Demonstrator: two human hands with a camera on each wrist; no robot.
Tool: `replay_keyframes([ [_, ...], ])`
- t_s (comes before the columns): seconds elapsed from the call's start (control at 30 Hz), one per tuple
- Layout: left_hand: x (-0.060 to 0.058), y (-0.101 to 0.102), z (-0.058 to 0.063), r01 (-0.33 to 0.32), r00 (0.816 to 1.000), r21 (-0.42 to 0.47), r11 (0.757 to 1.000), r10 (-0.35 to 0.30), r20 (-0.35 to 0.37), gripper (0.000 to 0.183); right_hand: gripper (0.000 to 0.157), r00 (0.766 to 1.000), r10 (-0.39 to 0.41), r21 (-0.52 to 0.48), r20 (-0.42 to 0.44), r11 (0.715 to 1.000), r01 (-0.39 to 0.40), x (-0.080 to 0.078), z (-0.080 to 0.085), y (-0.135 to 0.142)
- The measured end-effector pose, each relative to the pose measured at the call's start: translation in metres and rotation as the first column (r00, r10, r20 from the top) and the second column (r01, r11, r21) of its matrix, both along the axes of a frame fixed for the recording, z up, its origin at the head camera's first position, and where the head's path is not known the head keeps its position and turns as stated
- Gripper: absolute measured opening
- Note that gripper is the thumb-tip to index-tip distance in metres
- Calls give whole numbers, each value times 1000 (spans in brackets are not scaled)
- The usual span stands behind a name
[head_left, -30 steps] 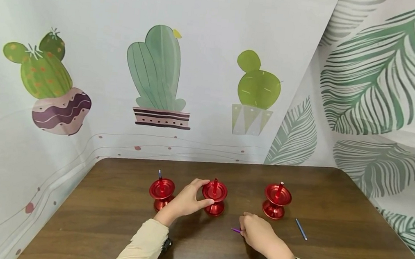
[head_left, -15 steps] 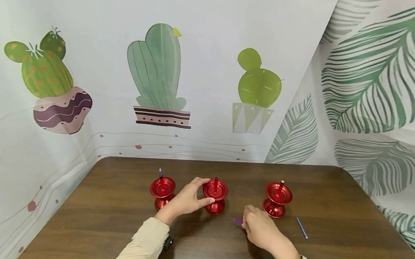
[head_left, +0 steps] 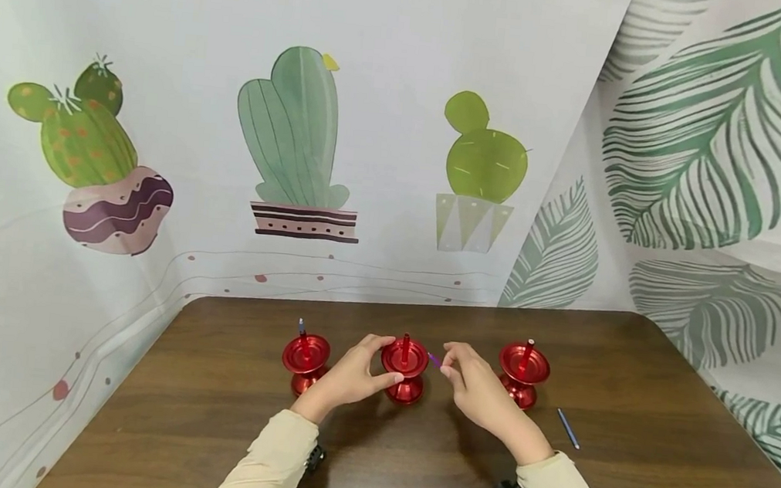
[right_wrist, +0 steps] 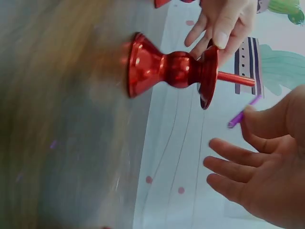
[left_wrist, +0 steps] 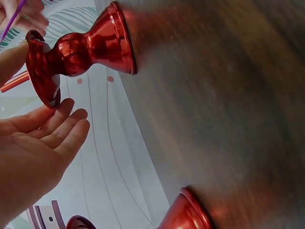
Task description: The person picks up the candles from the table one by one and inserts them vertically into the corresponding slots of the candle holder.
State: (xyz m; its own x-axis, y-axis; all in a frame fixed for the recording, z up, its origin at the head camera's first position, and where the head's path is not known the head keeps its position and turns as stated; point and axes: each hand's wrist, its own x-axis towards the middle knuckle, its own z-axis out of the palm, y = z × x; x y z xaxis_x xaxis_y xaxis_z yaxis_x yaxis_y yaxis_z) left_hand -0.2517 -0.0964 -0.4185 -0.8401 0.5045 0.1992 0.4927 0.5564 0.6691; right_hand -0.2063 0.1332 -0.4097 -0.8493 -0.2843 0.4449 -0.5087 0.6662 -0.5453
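A shiny red candle holder (head_left: 407, 390) stands upright in the middle of the table, a short red tube rising from its dish. My left hand (head_left: 349, 378) holds that dish by the rim, thumb on the near side and fingers on the far side. Just right of the dish, my right hand (head_left: 483, 395) pinches a thin purple candle (right_wrist: 235, 119) between thumb and index finger. Its other fingers are spread in the right wrist view. The candle slants beside the tube's open end there, apart from it. In the left wrist view the holder's base (left_wrist: 114, 40) rests on the wood.
To the left stands another red holder (head_left: 306, 356) with a blue candle (head_left: 301, 325) upright in its tube. A third holder (head_left: 524, 362) is at the right, partly behind my right hand. A loose blue candle (head_left: 568, 428) lies on the brown table (head_left: 655, 407). A patterned cloth (head_left: 398, 159) hangs behind.
My right hand has lifted the purple candle from near the tabletop and carried it forward and left to the middle holder. The left hand keeps its place on the rim.
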Motion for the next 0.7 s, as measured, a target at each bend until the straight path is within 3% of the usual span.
replay_keyframes([
  [0.17, -1, 0, -2, -1, 1000, -1, 1000, 1, -9, 63, 14, 1000, -1, -130, -4, 992, 0, -12, 3, -9],
  [0.3, -1, 0, -3, 3, 1000, 7, 1000, -3, -20, 63, 7, 995, 24, -273, 93, 962, 3, -21, 7, -16],
  [0.4, -1, -1, -3, 8, 1000, 13, 1000, -7, -18, 62, 3, 982, 67, -423, 179, 906, 15, -28, 11, -24],
  [0.57, -1, -1, -2, 9, 1000, 18, 1000, -8, -13, 62, 8, 963, 138, -626, 233, 779, 40, -38, 17, -40],
  [0.7, -1, -1, -2, 15, 1000, 21, 1000, -14, -23, 62, 12, 957, 135, -686, 258, 723, 82, -43, 19, -51],
])
